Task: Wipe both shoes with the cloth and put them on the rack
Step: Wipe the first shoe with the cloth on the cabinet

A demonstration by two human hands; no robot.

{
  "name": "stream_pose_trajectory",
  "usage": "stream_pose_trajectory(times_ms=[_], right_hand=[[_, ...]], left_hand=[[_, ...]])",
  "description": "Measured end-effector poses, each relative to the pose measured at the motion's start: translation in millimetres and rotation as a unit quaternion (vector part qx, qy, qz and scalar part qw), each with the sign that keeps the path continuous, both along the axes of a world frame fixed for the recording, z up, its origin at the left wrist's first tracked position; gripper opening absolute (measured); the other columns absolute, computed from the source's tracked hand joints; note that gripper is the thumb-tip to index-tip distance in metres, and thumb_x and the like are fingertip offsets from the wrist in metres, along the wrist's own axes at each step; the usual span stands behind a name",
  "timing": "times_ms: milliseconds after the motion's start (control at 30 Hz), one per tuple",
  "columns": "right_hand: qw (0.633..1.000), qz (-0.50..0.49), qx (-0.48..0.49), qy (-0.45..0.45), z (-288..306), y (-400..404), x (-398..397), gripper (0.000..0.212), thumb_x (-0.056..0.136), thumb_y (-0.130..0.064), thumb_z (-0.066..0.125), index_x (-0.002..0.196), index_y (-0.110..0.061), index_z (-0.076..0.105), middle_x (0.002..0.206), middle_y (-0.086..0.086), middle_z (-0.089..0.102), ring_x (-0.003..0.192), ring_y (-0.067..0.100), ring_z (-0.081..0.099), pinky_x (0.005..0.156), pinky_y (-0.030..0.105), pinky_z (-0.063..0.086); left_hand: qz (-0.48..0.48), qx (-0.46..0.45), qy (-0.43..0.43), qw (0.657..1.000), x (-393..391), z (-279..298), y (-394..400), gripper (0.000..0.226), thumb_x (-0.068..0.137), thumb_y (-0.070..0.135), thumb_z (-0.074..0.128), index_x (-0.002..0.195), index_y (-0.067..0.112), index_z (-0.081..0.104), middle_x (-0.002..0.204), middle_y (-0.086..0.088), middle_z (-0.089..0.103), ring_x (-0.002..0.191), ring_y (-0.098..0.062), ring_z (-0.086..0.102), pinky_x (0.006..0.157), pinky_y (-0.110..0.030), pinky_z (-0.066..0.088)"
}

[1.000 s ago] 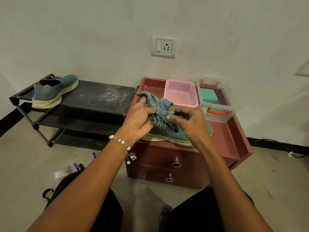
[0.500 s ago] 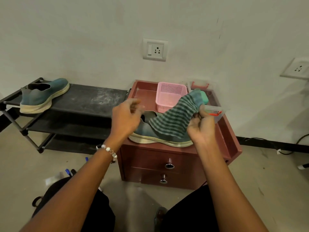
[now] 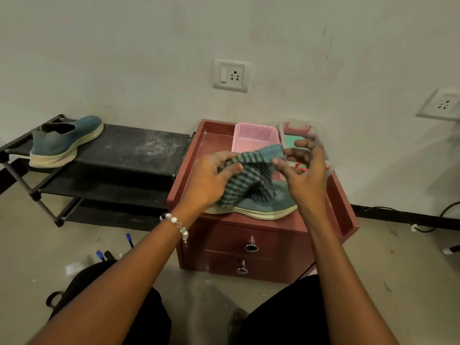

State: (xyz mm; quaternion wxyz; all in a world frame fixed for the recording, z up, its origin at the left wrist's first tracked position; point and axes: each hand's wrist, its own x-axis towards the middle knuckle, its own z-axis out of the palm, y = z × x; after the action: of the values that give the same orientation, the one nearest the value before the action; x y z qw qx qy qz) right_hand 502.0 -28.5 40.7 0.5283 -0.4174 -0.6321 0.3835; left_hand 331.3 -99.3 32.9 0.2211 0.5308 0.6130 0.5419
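Holding the striped cloth over the second shoe at the centre of the frame, the person was getting it ready to wipe. The left hand gripped one bunched edge, fingers curled round the fabric with the thumb on top. The right hand pinched the far corner between thumb and forefinger, its other fingers loosely spread above. That shoe lay on its sole on the red drawer unit, toe to the right, partly hidden by the cloth. The first shoe already sat on the black rack at the upper left. To do this step well, I would judge it best to fold the cloth into a flat pad, steady the shoe with one hand, and wipe in long strokes from heel to toe, sole edge included
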Motion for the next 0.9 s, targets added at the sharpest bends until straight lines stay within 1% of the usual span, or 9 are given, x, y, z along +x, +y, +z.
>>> stream_pose_trajectory(times_ms=[67,167,233,333,400,467,567,767,900], right_hand=[[0.993,0.054,0.066,-0.08,-1.9,2.6,6.9,0.09,0.061,-0.029,0.088,0.135,-0.025,0.039,0.135,-0.001,0.044,0.123,0.006,0.044,0.09,0.006,0.041],[0.959,0.237,0.042,-0.151,-8.3,1.3,1.5,0.127,0.051,-0.03,0.091,0.15,-0.035,0.011,0.141,-0.024,0.037,0.134,0.002,0.036,0.11,0.021,0.031],[0.941,0.295,-0.028,-0.166,-12.5,-3.8,-8.5,0.115,0.057,-0.017,0.089,0.149,-0.029,0.021,0.125,-0.03,0.055,0.12,0.005,0.055,0.103,0.028,0.043],[0.939,0.302,-0.115,-0.118,-13.8,-8.3,-20.6,0.046,0.07,-0.009,0.08,0.113,-0.004,0.065,0.1,0.009,0.073,0.091,0.022,0.07,0.082,0.039,0.056],[0.949,0.254,-0.181,-0.044,-13.5,-8.7,-21.7,0.017,0.076,-0.004,0.074,0.09,0.002,0.069,0.085,0.014,0.073,0.074,0.022,0.07,0.067,0.033,0.056],[0.933,0.225,-0.273,0.065,-11.0,-8.9,-17.5,0.016,0.077,-0.005,0.072,0.091,0.002,0.069,0.085,0.016,0.074,0.072,0.024,0.071,0.062,0.033,0.057],[0.921,0.151,-0.325,0.154,-10.9,-6.6,-11.1,0.023,0.075,-0.005,0.074,0.095,0.004,0.066,0.087,0.02,0.071,0.072,0.03,0.07,0.062,0.04,0.059],[0.94,0.002,-0.323,0.106,-29.6,-11.3,-29.9,0.039,0.075,0.012,0.064,0.107,-0.007,0.054,0.095,0.019,0.067,0.077,0.032,0.069,0.065,0.048,0.059],[0.983,-0.061,-0.166,0.041,-32.6,-21.5,-49.9,0.034,0.081,0.001,0.066,0.109,-0.017,0.06,0.095,0.001,0.068,0.083,0.014,0.068,0.071,0.029,0.058]], left_hand=[[-0.04,0.002,-0.025,0.999,-12.2,3.9,-1.4,0.021,0.087,0.013,0.066,0.108,0.015,0.07,0.096,-0.004,0.073,0.091,-0.019,0.07,0.084,-0.044,0.056],[-0.148,-0.003,-0.023,0.989,-17.6,11.2,-6.7,0.018,0.083,0.014,0.067,0.101,0.017,0.071,0.094,0.0,0.073,0.091,-0.016,0.069,0.084,-0.035,0.056],[-0.166,-0.004,-0.024,0.986,-18.5,14.6,-9.2,0.015,0.081,0.011,0.068,0.094,0.017,0.071,0.087,0.004,0.073,0.084,-0.01,0.069,0.078,-0.025,0.055],[-0.073,0.014,-0.034,0.997,-26.3,15.8,-11.5,0.01,0.077,0.008,0.074,0.086,0.013,0.073,0.079,-0.002,0.073,0.074,-0.014,0.069,0.071,-0.027,0.057],[-0.005,0.004,-0.064,0.998,-37.5,15.0,-13.1,0.012,0.079,0.01,0.074,0.09,0.005,0.072,0.079,-0.01,0.072,0.067,-0.018,0.067,0.062,-0.027,0.058],[0.034,-0.023,-0.104,0.994,-52.3,10.7,-14.4,0.016,0.082,0.007,0.071,0.096,-0.001,0.069,0.077,-0.013,0.07,0.061,-0.019,0.067,0.055,-0.027,0.058],[0.093,-0.091,-0.054,0.99,-73.5,-5.0,-12.8,0.016,0.082,0.004,0.07,0.098,0.001,0.068,0.076,-0.008,0.07,0.063,-0.016,0.069,0.057,-0.024,0.058],[0.058,-0.173,0.096,0.978,-84.7,-22.7,2.5,0.037,0.083,0.015,0.072,0.119,0.01,0.065,0.113,-0.003,0.068,0.098,-0.009,0.062,0.092,-0.02,0.046],[-0.009,-0.167,0.132,0.977,-79.3,-27.4,11.0,0.037,0.086,0.019,0.068,0.123,0.014,0.064,0.119,0.001,0.067,0.102,0.0,0.057,0.088,-0.011,0.04]])
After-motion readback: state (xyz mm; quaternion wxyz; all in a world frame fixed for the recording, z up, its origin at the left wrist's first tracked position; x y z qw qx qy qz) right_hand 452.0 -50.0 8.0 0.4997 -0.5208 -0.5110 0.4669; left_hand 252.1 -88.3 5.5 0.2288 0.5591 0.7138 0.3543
